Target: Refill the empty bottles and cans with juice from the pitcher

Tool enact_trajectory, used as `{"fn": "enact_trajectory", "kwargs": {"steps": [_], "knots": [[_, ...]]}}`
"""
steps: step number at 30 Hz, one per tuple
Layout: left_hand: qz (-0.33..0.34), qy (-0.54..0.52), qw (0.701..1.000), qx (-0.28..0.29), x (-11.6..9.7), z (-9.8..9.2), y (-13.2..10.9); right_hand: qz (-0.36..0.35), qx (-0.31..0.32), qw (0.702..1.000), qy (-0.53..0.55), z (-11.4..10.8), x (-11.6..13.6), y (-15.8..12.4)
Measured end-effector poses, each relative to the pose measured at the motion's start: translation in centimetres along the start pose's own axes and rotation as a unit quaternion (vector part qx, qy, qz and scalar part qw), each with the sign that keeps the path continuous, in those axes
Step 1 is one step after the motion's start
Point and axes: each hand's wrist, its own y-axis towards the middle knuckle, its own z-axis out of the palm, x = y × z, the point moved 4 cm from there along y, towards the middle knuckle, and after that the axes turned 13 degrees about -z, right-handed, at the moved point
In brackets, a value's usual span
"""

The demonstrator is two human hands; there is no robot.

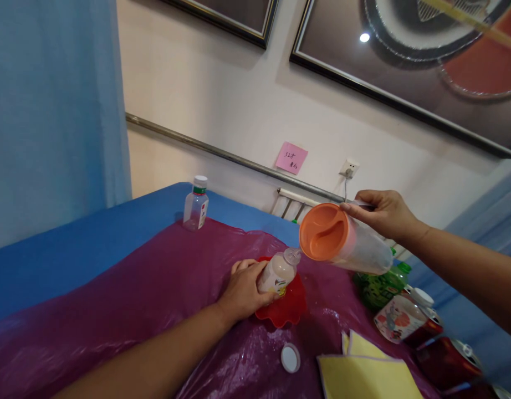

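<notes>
My left hand (247, 288) is wrapped round a small clear bottle (275, 272) with a printed label and an uncapped mouth. This bottle leans slightly over a red scalloped dish (295, 305). Up and to the right, my right hand (384, 213) grips a translucent pitcher (363, 249) near its handle. The pitcher is tipped almost on its side, with its orange lid (322, 230) facing left near the bottle's mouth. I cannot make out a stream of liquid between them. A white cap (290, 358) lies on the purple plastic sheet (156, 288) below the dish.
A capped clear bottle (196, 208) stands at the back left. Yellow cloths (367, 377) lie at front right. Beyond them are green bottles (380, 285), a white-capped labelled bottle (400, 316) and red cans (444, 363). A metal rail (222, 151) runs along the wall; blue curtains (56, 100) hang at both sides.
</notes>
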Motion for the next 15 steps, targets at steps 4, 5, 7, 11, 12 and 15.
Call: {"fn": "enact_trajectory", "kwargs": {"steps": [4, 5, 7, 11, 12, 15], "knots": [[-0.001, -0.005, 1.0, 0.005, 0.04, 0.02, -0.01, 0.001, 0.004, 1.0, -0.003, -0.13, -0.04, -0.02], [-0.001, -0.006, 1.0, 0.007, 0.03, 0.01, -0.01, 0.002, 0.004, 1.0, -0.004, -0.18, -0.06, -0.04], [-0.003, -0.007, 1.0, 0.009, 0.0, -0.01, -0.02, 0.006, 0.006, 1.0, -0.007, -0.28, -0.12, -0.06], [0.0, -0.008, 1.0, 0.008, -0.04, -0.05, -0.05, 0.002, 0.005, 1.0, -0.019, -0.44, -0.09, -0.05], [0.001, -0.008, 1.0, 0.006, -0.04, -0.06, -0.06, -0.002, 0.004, 1.0, -0.02, -0.47, -0.05, -0.04], [0.002, -0.007, 1.0, 0.002, -0.03, -0.07, -0.07, -0.011, 0.003, 1.0, -0.018, -0.53, 0.08, 0.0]]}}
